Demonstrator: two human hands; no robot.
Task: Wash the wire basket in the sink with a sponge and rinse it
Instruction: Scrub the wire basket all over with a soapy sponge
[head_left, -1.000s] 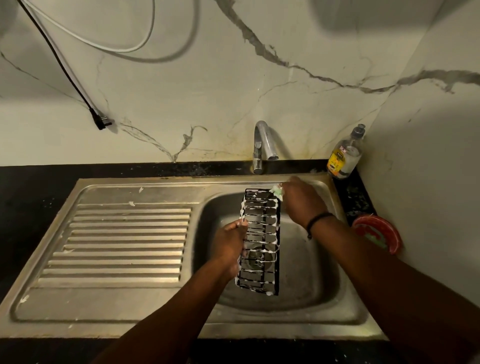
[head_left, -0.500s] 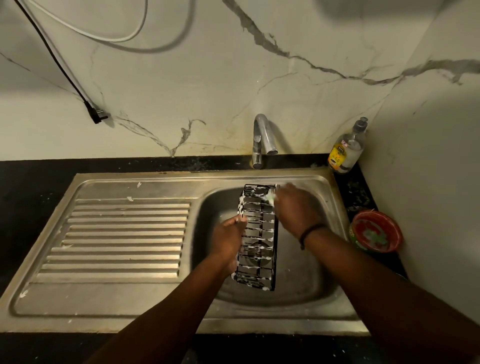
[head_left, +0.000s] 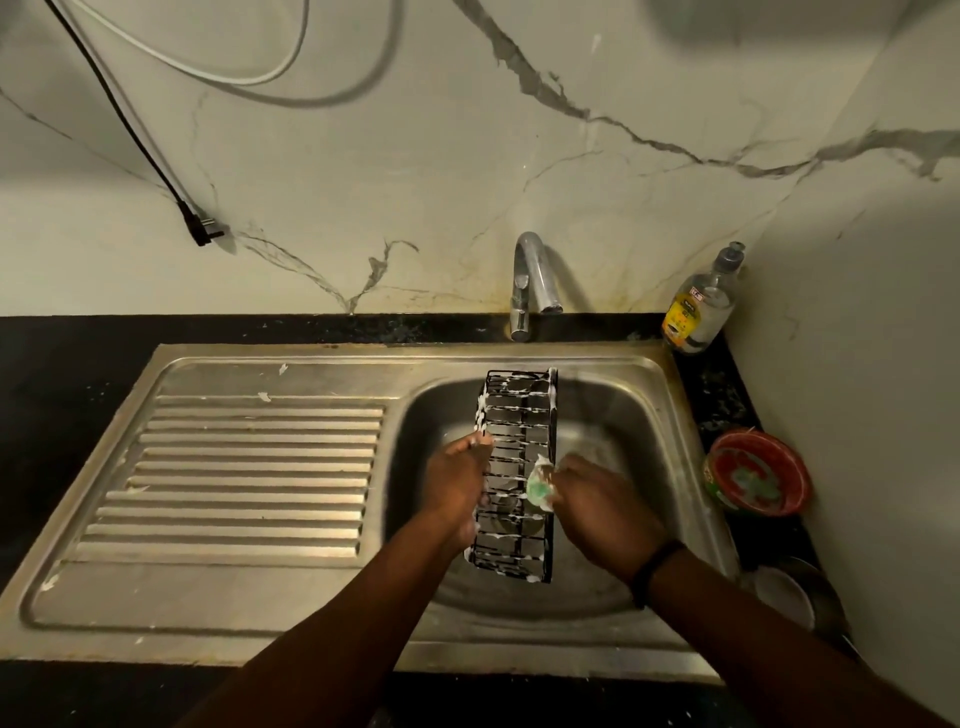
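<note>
A long black wire basket (head_left: 519, 415), streaked with white foam, stands on its side over the steel sink bowl (head_left: 639, 431). My left hand (head_left: 457, 488) grips its left edge near the middle. My right hand (head_left: 602, 509) holds a soapy green sponge (head_left: 539, 488) and presses it against the basket's right side, about halfway along. The near end of the basket hangs above the drain.
The tap (head_left: 530, 280) stands behind the bowl with no water running. A soap bottle (head_left: 698, 306) sits at the back right corner. A red dish (head_left: 758, 473) and a round steel vessel (head_left: 800, 597) lie on the dark counter to the right. The ribbed drainboard (head_left: 249, 478) lies left.
My right hand has slid the sponge from the basket's far end down toward me to its middle. My left hand keeps its grip on the left edge.
</note>
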